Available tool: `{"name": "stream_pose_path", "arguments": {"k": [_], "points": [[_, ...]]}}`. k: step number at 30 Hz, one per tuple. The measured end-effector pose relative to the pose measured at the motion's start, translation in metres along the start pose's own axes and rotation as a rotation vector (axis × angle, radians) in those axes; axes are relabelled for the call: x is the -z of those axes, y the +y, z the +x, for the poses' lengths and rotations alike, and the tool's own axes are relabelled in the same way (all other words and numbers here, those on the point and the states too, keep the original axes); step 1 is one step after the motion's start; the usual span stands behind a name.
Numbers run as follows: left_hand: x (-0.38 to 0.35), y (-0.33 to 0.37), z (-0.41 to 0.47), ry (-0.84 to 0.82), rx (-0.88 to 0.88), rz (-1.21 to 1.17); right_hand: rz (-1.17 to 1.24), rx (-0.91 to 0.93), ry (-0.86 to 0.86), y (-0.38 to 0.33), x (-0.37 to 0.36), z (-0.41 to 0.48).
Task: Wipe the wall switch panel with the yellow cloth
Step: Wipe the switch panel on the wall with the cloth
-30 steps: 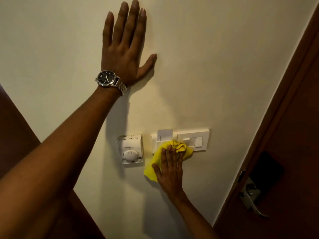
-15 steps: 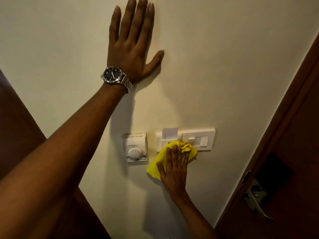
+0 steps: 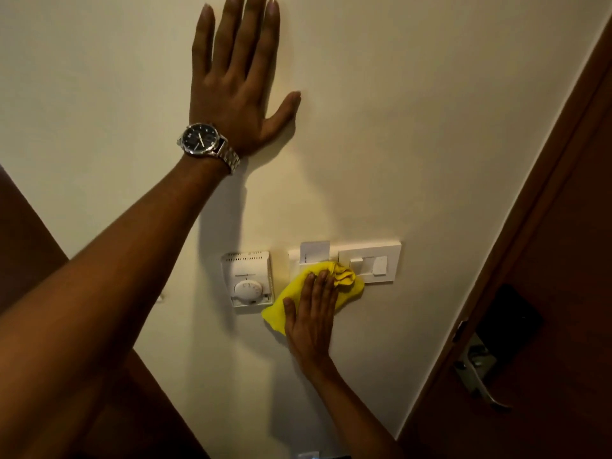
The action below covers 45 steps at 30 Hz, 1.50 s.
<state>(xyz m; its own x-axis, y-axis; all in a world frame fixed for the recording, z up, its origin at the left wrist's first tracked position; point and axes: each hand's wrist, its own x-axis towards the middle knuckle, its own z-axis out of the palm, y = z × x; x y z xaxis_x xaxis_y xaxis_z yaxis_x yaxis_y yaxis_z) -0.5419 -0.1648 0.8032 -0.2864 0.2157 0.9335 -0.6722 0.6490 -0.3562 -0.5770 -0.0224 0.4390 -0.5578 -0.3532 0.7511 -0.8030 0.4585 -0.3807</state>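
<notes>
The white wall switch panel (image 3: 371, 263) sits low on the cream wall, with a card slot on its left part and rocker switches on its right. My right hand (image 3: 311, 319) presses the yellow cloth (image 3: 344, 283) flat against the panel's lower left part, fingers pointing up; the cloth hides that corner. My left hand (image 3: 235, 91) lies flat on the wall high above, fingers spread, a steel watch on the wrist, holding nothing.
A white thermostat with a round dial (image 3: 248, 281) is mounted just left of the cloth. A dark wooden door with a metal lever handle (image 3: 477, 376) and its frame run along the right. Brown wood (image 3: 23, 240) shows at the left edge.
The view has shifted slightly, so everything sits a little further right. My right hand and the cloth stay on the panel's lower left, about the same spot. My left hand keeps its place on the wall.
</notes>
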Motion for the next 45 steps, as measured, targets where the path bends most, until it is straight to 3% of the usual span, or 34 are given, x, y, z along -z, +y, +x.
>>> {"name": "stream_pose_path", "arguments": {"k": [10,14,20,24,27,30,34,38,40,43,45], "points": [[-0.002,-0.001,-0.002,0.007,-0.010,-0.022,-0.020,0.016,-0.035,0.009,-0.002,0.001],[-0.004,-0.002,-0.001,0.021,-0.014,-0.008,0.247,-0.216,0.011,-0.029,-0.013,-0.003],[-0.003,-0.002,0.000,0.036,-0.019,-0.013,0.213,-0.149,0.109,-0.012,-0.018,0.004],[-0.003,-0.003,-0.001,-0.004,-0.021,-0.055,0.358,-0.233,0.137,-0.021,-0.020,0.012],[0.000,-0.004,0.000,-0.015,-0.012,-0.063,0.377,-0.200,0.187,-0.018,-0.021,0.024],[0.001,0.001,-0.001,-0.012,0.005,-0.044,0.241,-0.058,0.239,0.001,-0.031,0.030],[0.017,0.000,0.000,-0.144,0.022,-0.079,0.099,0.027,0.192,0.014,-0.032,-0.008],[0.033,0.001,0.007,-0.361,0.014,-0.120,0.337,-0.257,0.170,-0.012,-0.014,-0.011],[0.046,0.006,-0.006,-0.379,0.030,-0.256,0.485,-0.389,0.202,-0.026,0.003,-0.012],[0.087,0.022,-0.125,-0.256,0.291,-0.579,0.712,-0.583,0.139,-0.037,0.015,-0.044],[0.138,0.059,-0.217,-0.317,0.550,-0.761,0.910,-0.810,0.081,-0.038,0.023,-0.052]]}}
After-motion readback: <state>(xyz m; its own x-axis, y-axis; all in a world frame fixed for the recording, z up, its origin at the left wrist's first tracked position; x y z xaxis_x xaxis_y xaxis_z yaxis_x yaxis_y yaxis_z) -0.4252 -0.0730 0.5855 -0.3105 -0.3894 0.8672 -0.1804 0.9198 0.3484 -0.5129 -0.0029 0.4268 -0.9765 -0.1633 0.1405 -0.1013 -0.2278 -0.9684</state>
